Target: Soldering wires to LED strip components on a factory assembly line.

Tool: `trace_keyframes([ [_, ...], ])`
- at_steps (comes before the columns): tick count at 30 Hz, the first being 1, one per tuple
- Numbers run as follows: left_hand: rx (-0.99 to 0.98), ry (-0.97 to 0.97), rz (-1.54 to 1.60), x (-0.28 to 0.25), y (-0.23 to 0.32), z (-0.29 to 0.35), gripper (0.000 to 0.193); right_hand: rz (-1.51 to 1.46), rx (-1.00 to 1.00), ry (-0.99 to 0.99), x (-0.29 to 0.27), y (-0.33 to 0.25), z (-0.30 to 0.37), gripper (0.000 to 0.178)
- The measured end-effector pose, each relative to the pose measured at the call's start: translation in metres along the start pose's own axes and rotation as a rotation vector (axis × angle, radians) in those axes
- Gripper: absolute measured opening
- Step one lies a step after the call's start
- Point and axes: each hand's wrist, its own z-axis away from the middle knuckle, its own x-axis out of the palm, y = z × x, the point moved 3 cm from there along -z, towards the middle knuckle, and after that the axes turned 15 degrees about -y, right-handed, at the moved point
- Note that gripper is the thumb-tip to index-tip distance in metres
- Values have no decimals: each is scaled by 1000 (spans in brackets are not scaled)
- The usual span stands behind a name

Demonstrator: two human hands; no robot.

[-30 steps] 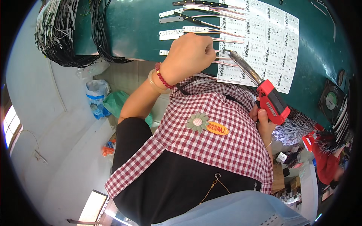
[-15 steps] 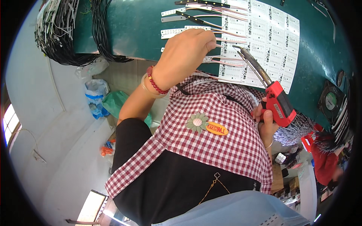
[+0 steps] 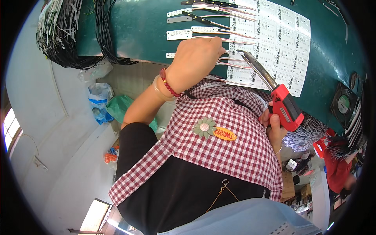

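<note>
The left hand [image 3: 197, 56] is bent over the near left part of the work, knuckles up, with the fingertips drawn together just beside the left edge of a white sheet of circuit boards [image 3: 268, 72] — whether they are clamped on a wire I cannot tell, since the hand covers the spot. Thin red and white wires [image 3: 243, 42] run across that edge on both sides of the fingertips, farther up the sheet and nearer the person. The right hand [image 3: 275, 127] has its fingers closed around the handle of a red and black soldering gun [image 3: 286, 107], below the sheet's lower right part. The gun slants up and left over the sheet, and its bent tip [image 3: 239, 51] sits near the left fingertips, a little to their right; contact with the board is too small to make out. White light strips [image 3: 179, 35] lie left of the sheet, partly behind the left hand, with black strips [image 3: 197, 18] farther up. Everything rests on a green table [image 3: 145, 31] — black cables [image 3: 103, 39] hang over its edge at far left.
</note>
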Motion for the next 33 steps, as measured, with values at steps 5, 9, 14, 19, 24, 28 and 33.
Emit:
trace_keyframes([
  [5, -28, -39, -110, -1, -1, -4, 19, 41, 18, -27, 2, 1, -2, 41],
  [9, -36, -73, -75, -1, -2, -6, 19, 88, 45, -23, 0, 3, -1, 40],
  [14, -19, -52, -35, 0, -5, -7, 19, 191, 46, 35, 1, 4, 1, 37],
  [19, -6, -60, -49, -1, -4, -9, 19, 226, 62, -4, -2, 5, -2, 35],
  [24, -6, -68, -62, -2, -5, -10, 19, 218, 55, 28, 6, -2, -1, 33],
  [28, -5, -73, -61, -1, -6, -10, 19, 178, 70, 49, 9, -7, -2, 33],
  [33, -1, -73, -61, 0, -7, -11, 19, 229, 75, 37, 5, 0, -1, 36],
])
